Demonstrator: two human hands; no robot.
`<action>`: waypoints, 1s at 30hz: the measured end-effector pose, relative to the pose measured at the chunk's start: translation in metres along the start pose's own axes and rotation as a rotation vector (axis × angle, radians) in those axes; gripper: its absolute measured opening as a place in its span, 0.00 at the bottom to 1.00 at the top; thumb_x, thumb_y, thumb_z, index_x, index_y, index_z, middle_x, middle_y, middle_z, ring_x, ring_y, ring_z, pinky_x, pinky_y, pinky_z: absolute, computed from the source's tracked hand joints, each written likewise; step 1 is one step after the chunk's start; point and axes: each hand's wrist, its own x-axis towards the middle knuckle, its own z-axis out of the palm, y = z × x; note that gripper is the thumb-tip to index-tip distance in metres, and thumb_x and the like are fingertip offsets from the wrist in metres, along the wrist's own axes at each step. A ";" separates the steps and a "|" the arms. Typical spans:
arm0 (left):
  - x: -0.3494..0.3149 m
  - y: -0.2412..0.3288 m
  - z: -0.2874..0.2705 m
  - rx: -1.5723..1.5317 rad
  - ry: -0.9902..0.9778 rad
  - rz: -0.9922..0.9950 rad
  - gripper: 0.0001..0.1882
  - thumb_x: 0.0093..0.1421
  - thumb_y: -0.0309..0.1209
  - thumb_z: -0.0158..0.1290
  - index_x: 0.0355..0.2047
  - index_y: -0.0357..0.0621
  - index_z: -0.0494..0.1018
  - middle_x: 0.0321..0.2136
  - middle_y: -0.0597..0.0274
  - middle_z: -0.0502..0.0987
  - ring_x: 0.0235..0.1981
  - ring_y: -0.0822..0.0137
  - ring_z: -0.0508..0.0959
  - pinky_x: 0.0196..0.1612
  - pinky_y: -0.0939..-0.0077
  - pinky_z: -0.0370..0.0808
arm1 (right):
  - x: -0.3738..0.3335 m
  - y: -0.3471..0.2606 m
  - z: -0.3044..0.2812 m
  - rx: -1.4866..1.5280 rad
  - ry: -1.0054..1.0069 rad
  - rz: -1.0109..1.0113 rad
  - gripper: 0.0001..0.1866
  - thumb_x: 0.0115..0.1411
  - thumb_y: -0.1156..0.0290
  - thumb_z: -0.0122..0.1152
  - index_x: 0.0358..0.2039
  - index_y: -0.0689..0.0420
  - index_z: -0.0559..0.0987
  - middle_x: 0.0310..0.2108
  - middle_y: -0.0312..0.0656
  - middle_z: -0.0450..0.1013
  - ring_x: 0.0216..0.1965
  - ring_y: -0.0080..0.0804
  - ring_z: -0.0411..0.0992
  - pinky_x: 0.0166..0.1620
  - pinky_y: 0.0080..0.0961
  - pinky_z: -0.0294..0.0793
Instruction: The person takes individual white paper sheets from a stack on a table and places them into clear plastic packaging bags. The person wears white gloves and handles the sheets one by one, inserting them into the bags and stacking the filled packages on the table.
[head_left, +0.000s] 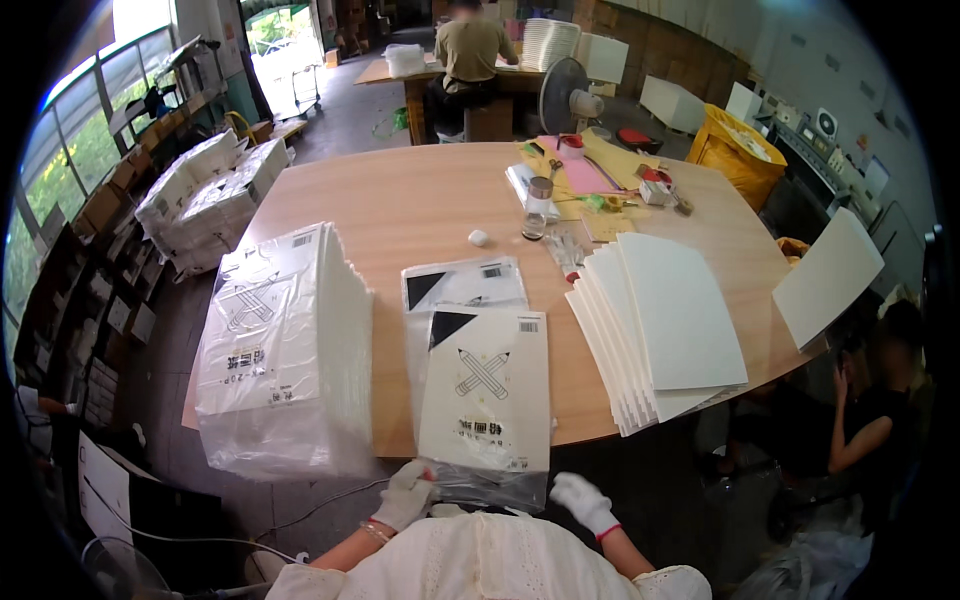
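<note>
A drawing-paper pack point(485, 420) with a crossed-pencils print lies in a clear plastic bag point(490, 487), its near end hanging over the table's front edge. My left hand point(405, 497), in a white glove, pinches the bag's near left corner. Beside the bag's near right corner is my right hand point(584, 500), also gloved, its fingers curled; whether they grip anything is hidden. Partly under this pack lies another bagged piece point(455, 284) with a similar print. To the left stands a tall stack of bagged packs point(275, 330). Fanned white paper sheets point(685, 320) lie to the right.
On the wooden table point(400, 185) stand a glass jar point(536, 215), a crumpled white lump point(478, 238) and far-side clutter with scissors and tape. A white board point(828, 280) leans at the right edge. One person point(470, 50) sits beyond; another point(870, 420) is at right.
</note>
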 end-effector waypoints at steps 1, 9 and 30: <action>0.010 0.020 0.002 0.026 -0.013 0.109 0.03 0.47 0.21 0.48 0.24 0.41 0.67 0.22 0.58 0.69 0.25 0.67 0.71 0.31 0.78 0.69 | 0.027 0.042 0.014 0.711 0.055 0.319 0.20 0.59 0.63 0.54 0.49 0.58 0.72 0.40 0.41 0.74 0.42 0.29 0.71 0.46 0.24 0.69; -0.030 0.111 -0.083 -0.573 0.388 0.422 0.12 0.59 0.37 0.49 0.22 0.45 0.65 0.22 0.64 0.68 0.25 0.70 0.70 0.28 0.73 0.69 | 0.089 -0.220 0.086 1.149 -0.235 0.065 0.18 0.60 0.68 0.53 0.49 0.64 0.69 0.42 0.41 0.71 0.42 0.29 0.70 0.47 0.28 0.70; 0.044 -0.007 0.035 0.520 -0.138 0.208 0.12 0.50 0.28 0.50 0.37 0.46 0.71 0.32 0.57 0.74 0.36 0.50 0.73 0.38 0.59 0.70 | 0.039 -0.110 0.057 0.352 -0.417 0.364 0.20 0.61 0.62 0.51 0.51 0.57 0.68 0.35 0.37 0.73 0.30 0.21 0.70 0.33 0.20 0.72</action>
